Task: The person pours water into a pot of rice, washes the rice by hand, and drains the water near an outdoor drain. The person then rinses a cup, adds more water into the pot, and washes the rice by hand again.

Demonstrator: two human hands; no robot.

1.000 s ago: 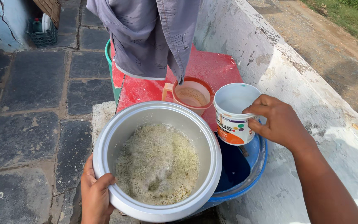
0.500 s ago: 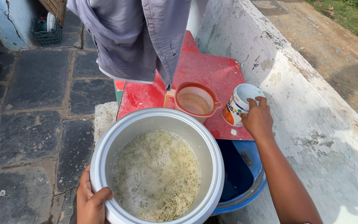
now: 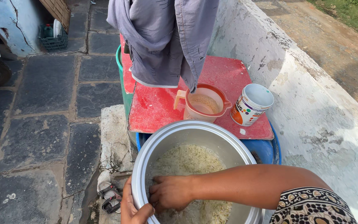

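Observation:
A round metal pot point(image 3: 175, 132) holds wet rice grains point(image 3: 187, 157) in foamy water. My left hand point(image 3: 132, 209) grips the pot's near-left rim. My right hand point(image 3: 168, 191) reaches across into the pot, fingers curled down in the rice at its near side. A white plastic cup point(image 3: 251, 103) with coloured print stands by itself on the red board point(image 3: 154, 108), to the right of a brown-rimmed plastic jug point(image 3: 204, 105) holding cloudy water.
A grey shirt point(image 3: 166, 37) hangs over the red board. A blue tub point(image 3: 266, 149) sits under the pot, a green bucket point(image 3: 126, 93) behind it. A white plastered wall point(image 3: 311, 103) runs along the right. Stone paving point(image 3: 42, 124) lies left, with a green crate point(image 3: 52, 39) far back.
My right hand set the white cup down on the red board, let go, and moved into the pot among the rice. The view shifted right and the pot came closer.

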